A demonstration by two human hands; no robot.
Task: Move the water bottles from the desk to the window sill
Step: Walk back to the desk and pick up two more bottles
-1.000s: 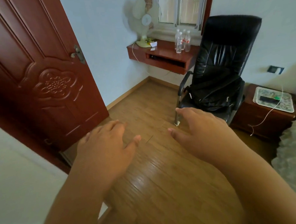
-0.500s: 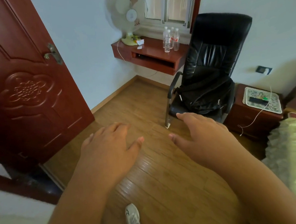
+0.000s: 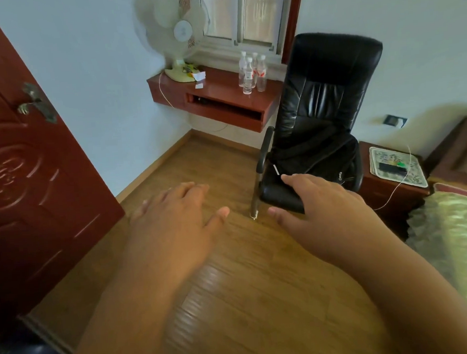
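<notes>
Approach step, nothing grasped yet: left hand (image 3: 172,224) and right hand (image 3: 322,212) spread, empty, above wood floor. Water bottles (image 3: 251,71) upright on wall-mounted desk (image 3: 222,95) beneath window sill (image 3: 236,56), beside black office chair (image 3: 321,116). Next, probably: walk closer, reach past chair
</notes>
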